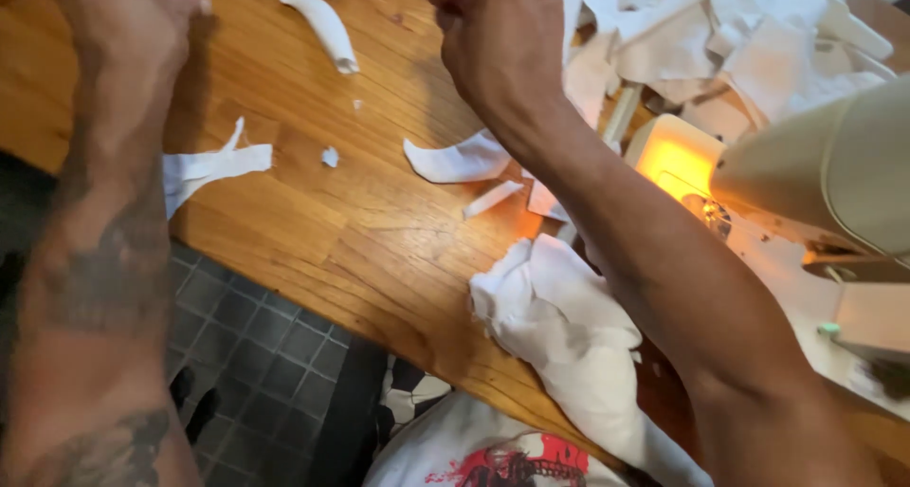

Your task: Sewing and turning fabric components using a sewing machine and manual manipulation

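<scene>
My left hand [142,13] reaches to the far left of the wooden table [313,231], fingers curled at the top edge of the view; what it holds cannot be made out. My right hand [498,32] is raised over the table's middle, curled into a loose fist beside a heap of white fabric pieces [720,32]. Whether anything sits in its fingers is hidden. A bunched white cloth [559,326] lies under my right forearm at the table's near edge. A curved white scrap [455,160] lies just below my right wrist.
A cream sewing machine [825,174] with a glowing lamp stands at the right. White scraps are scattered about: a curved one [327,27] at the top, a strip [209,169] at the left edge. Grey tiled floor [256,354] shows below the table. A printed white garment [483,449] is at the bottom.
</scene>
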